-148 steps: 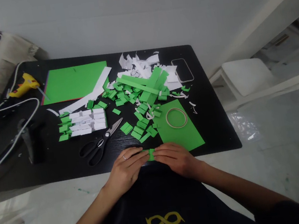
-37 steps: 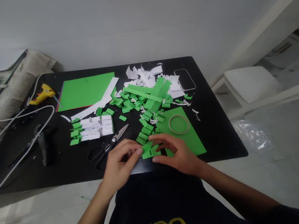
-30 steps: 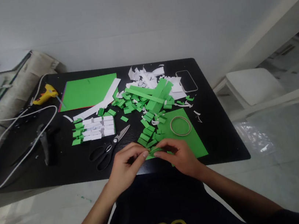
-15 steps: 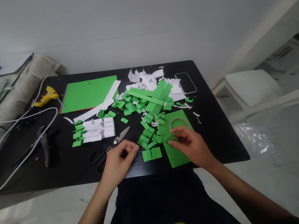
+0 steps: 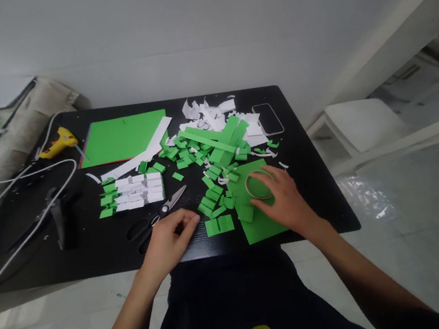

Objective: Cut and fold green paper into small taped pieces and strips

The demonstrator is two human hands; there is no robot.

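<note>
My right hand (image 5: 284,201) lies on a green paper sheet (image 5: 263,226) at the table's front, its fingers touching the near side of a thin tape ring (image 5: 258,184). It holds nothing. My left hand (image 5: 170,241) rests at the table's front edge with fingers loosely curled, just left of a folded green piece (image 5: 219,225) and beside black-handled scissors (image 5: 154,220). Another small green piece (image 5: 245,213) sits on the sheet by my right fingers. A loose row of folded green pieces (image 5: 211,197) runs up toward the pile.
A black table (image 5: 310,173) carries a heap of green and white paper strips (image 5: 211,135), a stack of white and green pieces (image 5: 131,190), a large green sheet (image 5: 123,137), a phone (image 5: 267,119), a yellow glue gun (image 5: 55,142) and white cable (image 5: 26,213). A white chair (image 5: 360,117) stands right.
My hands parted from the folded green piece, which now lies on the table. My right hand went right with a small green piece, set it on the sheet and reached the tape ring.
</note>
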